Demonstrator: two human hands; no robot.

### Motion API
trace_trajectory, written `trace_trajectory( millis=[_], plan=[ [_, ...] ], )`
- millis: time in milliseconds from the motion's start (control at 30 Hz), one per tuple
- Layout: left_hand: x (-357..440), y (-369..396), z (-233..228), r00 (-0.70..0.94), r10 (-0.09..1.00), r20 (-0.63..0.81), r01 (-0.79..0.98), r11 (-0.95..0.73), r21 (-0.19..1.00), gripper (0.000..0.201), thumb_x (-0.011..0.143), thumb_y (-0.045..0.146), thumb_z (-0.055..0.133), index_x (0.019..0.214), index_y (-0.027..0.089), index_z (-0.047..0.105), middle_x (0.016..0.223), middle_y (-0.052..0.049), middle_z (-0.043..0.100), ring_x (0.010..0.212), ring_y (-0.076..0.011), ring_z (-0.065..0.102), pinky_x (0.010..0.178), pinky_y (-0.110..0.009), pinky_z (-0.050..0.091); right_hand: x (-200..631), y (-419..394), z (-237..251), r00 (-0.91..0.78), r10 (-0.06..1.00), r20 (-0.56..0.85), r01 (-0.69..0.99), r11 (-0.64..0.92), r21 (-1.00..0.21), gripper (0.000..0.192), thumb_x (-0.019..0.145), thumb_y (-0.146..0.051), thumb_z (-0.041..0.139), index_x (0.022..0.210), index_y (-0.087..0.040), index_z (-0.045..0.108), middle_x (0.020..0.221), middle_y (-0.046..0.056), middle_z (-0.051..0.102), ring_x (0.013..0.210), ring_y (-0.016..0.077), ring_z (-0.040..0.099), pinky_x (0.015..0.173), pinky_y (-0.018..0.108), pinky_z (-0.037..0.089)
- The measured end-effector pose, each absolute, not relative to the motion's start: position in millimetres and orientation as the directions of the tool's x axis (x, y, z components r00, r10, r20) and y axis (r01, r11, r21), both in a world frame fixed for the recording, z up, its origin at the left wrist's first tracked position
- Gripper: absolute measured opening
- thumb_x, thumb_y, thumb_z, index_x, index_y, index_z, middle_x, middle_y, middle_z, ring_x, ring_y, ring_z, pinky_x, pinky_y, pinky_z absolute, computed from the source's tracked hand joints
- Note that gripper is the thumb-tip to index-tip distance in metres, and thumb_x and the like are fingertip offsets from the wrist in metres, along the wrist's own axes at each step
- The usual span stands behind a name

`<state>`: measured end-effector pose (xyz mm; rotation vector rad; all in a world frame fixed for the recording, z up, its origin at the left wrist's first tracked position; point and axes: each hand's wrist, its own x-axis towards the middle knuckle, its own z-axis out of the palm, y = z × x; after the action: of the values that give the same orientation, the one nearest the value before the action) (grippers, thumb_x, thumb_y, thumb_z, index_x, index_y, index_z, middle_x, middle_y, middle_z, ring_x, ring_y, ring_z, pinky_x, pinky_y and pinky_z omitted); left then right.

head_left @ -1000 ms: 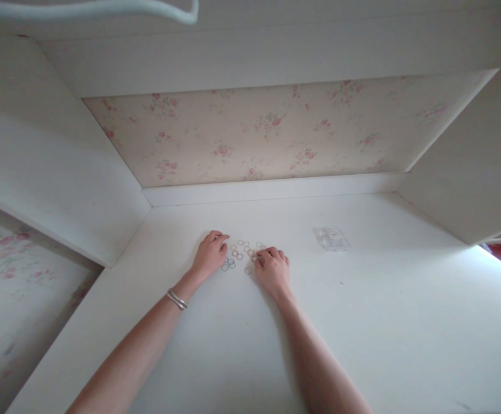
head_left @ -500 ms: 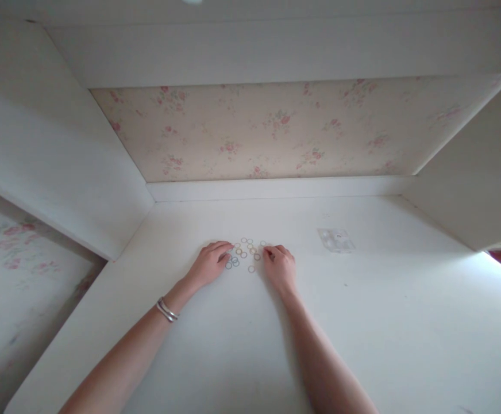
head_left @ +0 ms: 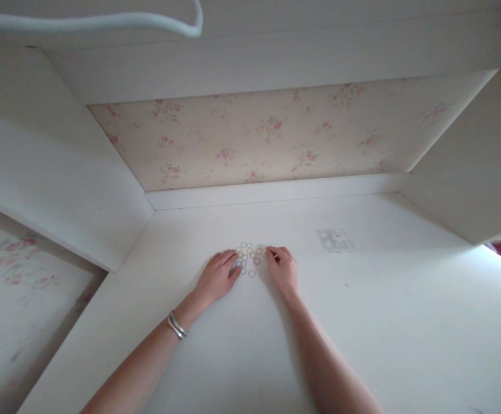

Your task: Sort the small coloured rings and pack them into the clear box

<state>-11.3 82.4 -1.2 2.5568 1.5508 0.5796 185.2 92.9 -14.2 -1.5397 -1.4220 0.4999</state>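
Several thin rings [head_left: 257, 261], some grey and some yellowish, lie in a loose cluster on the white tabletop [head_left: 242, 368]. My left hand [head_left: 218, 276] rests at the cluster's left side with a metal bracelet [head_left: 177, 325] on its wrist. Its fingers are stretched out, the thumb apart from them, and the fingertips touch or cover the leftmost rings. On the right side is my right hand [head_left: 282, 267], its fingers curled and the tips pressed together beside a pale ring [head_left: 263, 248]. Whether anything is between those tips is too small to tell.
A small clear plastic packet [head_left: 335, 240] lies to the right of my right hand. White panels [head_left: 461, 149] enclose the table at the sides, and floral wallpaper [head_left: 272, 144] covers the back. A white cable [head_left: 104, 22] hangs at the upper left.
My left hand has slid a little to the right, and the left rings have moved closer to the others. My right hand has barely moved. The camera view has tilted, bringing more cable into sight.
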Motion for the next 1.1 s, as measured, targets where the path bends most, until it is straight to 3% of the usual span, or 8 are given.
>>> trace_trajectory(
  millis=[133,300,500,667,800,933,1033,1100],
  plan=[
    [1,85,-2,0.411,0.872,0.266,0.840,-0.476,0.261,0.035,0.091,0.032,0.043,0.124,0.023,0.049,0.131,-0.007,0.051,0.122,-0.0214,0.044,0.105,-0.041,0.032,180,80,-11,0.018,0.941,0.339,0.648,0.247,-0.720,0.026,0.084,-0.028,0.044,0.086,-0.022,0.069,0.085,0.003,0.065,0.071,0.0130,0.058,0.071,0.024,0.042],
    [-3,88,3,0.336,0.882,0.331,0.851,-0.435,0.296,0.030,0.090,0.033,0.047,0.117,0.022,0.053,0.120,-0.006,0.057,0.112,-0.0206,0.050,0.098,-0.037,0.039,177,69,-6,-0.278,0.922,0.269,0.775,0.381,-0.505,0.021,0.082,-0.021,0.049,0.079,-0.024,0.069,0.081,0.001,0.067,0.079,0.0140,0.059,0.078,0.026,0.036],
    [-20,78,8,0.311,0.898,0.311,0.876,-0.397,0.273,0.018,0.089,0.030,0.048,0.089,0.021,0.064,0.089,-0.004,0.062,0.090,-0.0189,0.056,0.085,-0.036,0.044,180,75,-6,-0.158,0.940,0.303,0.777,0.308,-0.550,0.026,0.088,-0.026,0.043,0.087,-0.026,0.069,0.086,0.002,0.068,0.081,0.0145,0.060,0.076,0.026,0.038],
    [-15,71,9,0.348,0.887,0.304,0.852,-0.435,0.292,0.021,0.090,0.023,0.045,0.093,0.022,0.065,0.091,-0.005,0.063,0.090,-0.0180,0.055,0.085,-0.034,0.044,190,81,-9,0.136,0.936,0.325,0.645,0.166,-0.746,0.031,0.088,-0.037,0.040,0.092,-0.023,0.068,0.088,0.003,0.067,0.066,0.0134,0.057,0.068,0.026,0.042],
    [-8,77,8,0.380,0.879,0.289,0.835,-0.460,0.303,0.023,0.090,0.021,0.044,0.098,0.022,0.066,0.097,-0.005,0.064,0.093,-0.0180,0.055,0.088,-0.035,0.044,208,80,-10,0.270,0.912,0.309,0.611,0.085,-0.787,0.033,0.087,-0.038,0.040,0.092,-0.020,0.067,0.089,0.005,0.066,0.065,0.0139,0.056,0.068,0.028,0.043],
    [-13,78,6,0.384,0.883,0.270,0.814,-0.462,0.353,0.029,0.090,0.021,0.043,0.113,0.023,0.060,0.117,-0.005,0.059,0.107,-0.0193,0.052,0.095,-0.037,0.042,248,79,-1,0.228,0.915,0.334,0.807,0.014,-0.590,0.033,0.086,-0.038,0.042,0.103,-0.021,0.064,0.103,0.008,0.062,0.087,0.0197,0.055,0.079,0.034,0.041],
    [-24,65,4,0.343,0.895,0.285,0.779,-0.441,0.446,0.034,0.091,0.022,0.042,0.123,0.022,0.052,0.132,-0.008,0.047,0.118,-0.0197,0.046,0.101,-0.038,0.040,288,85,12,0.259,0.901,0.349,0.933,-0.141,-0.330,0.042,0.084,-0.044,0.047,0.119,-0.024,0.056,0.121,0.012,0.051,0.110,0.0297,0.045,0.087,0.046,0.035],
    [-31,51,2,0.290,0.909,0.300,0.743,-0.412,0.528,0.034,0.091,0.024,0.042,0.123,0.021,0.051,0.131,-0.009,0.044,0.117,-0.0189,0.047,0.100,-0.036,0.041,314,92,20,0.302,0.896,0.325,0.944,-0.233,-0.235,0.052,0.082,-0.050,0.048,0.127,-0.025,0.049,0.132,0.014,0.041,0.119,0.0336,0.036,0.091,0.050,0.031]
  ],
)
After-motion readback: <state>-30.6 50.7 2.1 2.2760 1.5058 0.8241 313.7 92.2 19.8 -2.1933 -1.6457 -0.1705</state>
